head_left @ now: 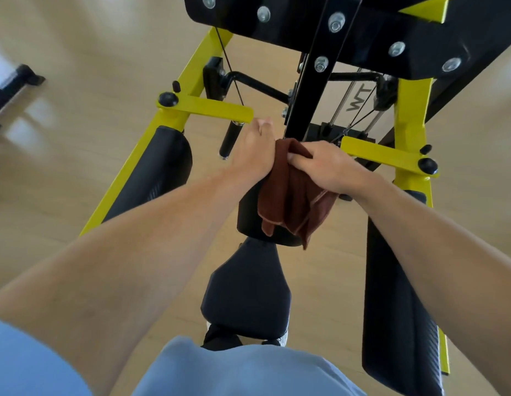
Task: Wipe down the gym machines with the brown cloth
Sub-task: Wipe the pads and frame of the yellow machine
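A yellow and black gym machine fills the view, with a black seat below me and a black back pad above it. The brown cloth hangs bunched over the top of the back pad, at the foot of the black centre post. My right hand grips the cloth's upper edge from the right. My left hand rests against the cloth's left side, fingers curled; its grip is hidden.
Yellow arms with black knobs stick out on both sides, and a black handle hangs left of my hands. Long black pads flank the seat. Cables and a weight stack stand behind the post. Another machine's base sits far left on the wooden floor.
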Available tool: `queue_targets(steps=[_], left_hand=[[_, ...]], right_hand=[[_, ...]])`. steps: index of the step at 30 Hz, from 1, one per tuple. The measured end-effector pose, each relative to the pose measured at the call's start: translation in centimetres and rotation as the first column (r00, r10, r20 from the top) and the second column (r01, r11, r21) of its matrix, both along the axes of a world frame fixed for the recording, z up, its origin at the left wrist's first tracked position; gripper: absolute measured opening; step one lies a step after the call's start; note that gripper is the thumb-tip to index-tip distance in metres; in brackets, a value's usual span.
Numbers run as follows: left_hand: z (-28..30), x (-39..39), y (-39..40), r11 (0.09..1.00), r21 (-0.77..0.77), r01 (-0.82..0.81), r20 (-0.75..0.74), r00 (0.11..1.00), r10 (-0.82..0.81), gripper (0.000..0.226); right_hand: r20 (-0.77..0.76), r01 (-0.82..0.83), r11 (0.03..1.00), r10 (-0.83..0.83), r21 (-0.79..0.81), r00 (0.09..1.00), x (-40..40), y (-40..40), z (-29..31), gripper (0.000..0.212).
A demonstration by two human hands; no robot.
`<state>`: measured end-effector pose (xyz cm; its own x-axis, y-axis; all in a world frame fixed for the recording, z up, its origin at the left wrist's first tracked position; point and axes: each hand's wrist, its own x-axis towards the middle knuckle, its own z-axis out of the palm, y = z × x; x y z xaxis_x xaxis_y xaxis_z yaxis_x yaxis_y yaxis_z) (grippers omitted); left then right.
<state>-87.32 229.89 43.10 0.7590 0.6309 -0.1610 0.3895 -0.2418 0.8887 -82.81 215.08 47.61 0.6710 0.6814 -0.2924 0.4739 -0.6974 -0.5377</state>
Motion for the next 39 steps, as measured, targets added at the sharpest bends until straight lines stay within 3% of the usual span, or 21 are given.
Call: queue_targets(steps=[4,7,11,13,15,17,19,22,26,29,30,32,34,37,39], left_hand=[[0.3,0.4,0.0,0.999,-0.011,0.037,-0.139,0.99,-0.038,0.048],[0.1,0.7,0.2,0.996,-0.028,0.082,-0.216,0.973,-0.086,0.053],[0.0,1.0,0.3,0.994,-0.019,0.111,-0.224,0.968,-0.113,0.056],[-0.1,1.0,0.3,0.994,-0.021,0.11,-0.205,0.972,-0.112,0.055],[-0.3,1.0,0.4,0.995,-0.033,0.09,-0.168,0.981,-0.094,0.052],[-0.3,0.8,0.3,0.996,-0.047,0.079,-0.104,0.991,-0.083,0.049],[-0.3,0.5,0.3,0.996,-0.072,0.044,-0.005,0.999,-0.044,0.047],[-0.5,0.1,0.6,0.978,-0.195,-0.077,0.026,0.996,0.084,0.039],[-0.4,0.2,0.7,0.985,-0.147,-0.092,-0.028,0.996,0.089,0.036],[-0.3,0.4,0.8,0.994,-0.102,-0.049,-0.103,0.994,0.039,0.038],[-0.1,0.2,0.8,1.0,-0.006,0.009,-0.122,0.992,-0.01,0.039],[0.6,0.0,0.1,0.906,0.361,0.222,-0.126,0.974,-0.189,0.04],[1.9,-0.3,-1.3,0.702,0.623,0.345,-0.139,0.932,-0.335,0.048],[2.6,0.1,-2.7,0.512,0.665,0.543,-0.296,0.822,-0.487,0.056],[2.5,0.4,-2.6,0.508,0.623,0.595,-0.356,0.794,-0.493,0.062]], right_hand=[[-0.162,0.123,0.965,-0.087,0.231,0.983,0.7,-1.0,-0.7,0.027],[-0.292,0.338,0.858,-0.234,0.387,0.927,-0.1,-3.7,-2.7,0.018],[-0.534,0.569,0.726,-0.328,0.385,0.779,-1.0,-6.2,-4.8,0.052],[-0.453,0.524,0.765,-0.342,0.375,0.823,-1.3,-5.8,-4.6,0.051],[-0.227,0.346,0.878,-0.282,0.331,0.932,-1.3,-4.8,-3.4,0.04],[0.021,0.115,0.974,-0.121,0.196,0.992,-1.2,-3.3,-1.8,0.036],[0.19,-0.083,0.996,0.076,0.03,0.979,-1.0,-1.5,-0.8,0.039],[0.127,-0.221,0.973,0.228,-0.07,0.965,0.1,0.8,0.1,0.038],[-0.116,-0.176,0.982,0.183,0.069,0.976,1.5,1.1,0.5,0.034],[0.008,0.021,0.984,-0.023,0.175,1.0,-0.1,-1.0,-1.2,0.031],[0.073,0.088,0.963,-0.109,0.254,0.991,-1.3,-1.7,-2.2,0.031],[0.226,0.117,0.888,-0.238,0.445,0.945,-3.9,-3.4,-4.5,0.039],[0.373,0.053,0.826,-0.309,0.561,0.875,-6.2,-4.6,-7.6,0.046],[0.295,0.154,0.703,-0.473,0.695,0.83,-8.8,-5.4,-11.6,0.058],[0.181,0.232,0.619,-0.53,0.75,0.828,-9.7,-5.3,-12.8,0.066]])
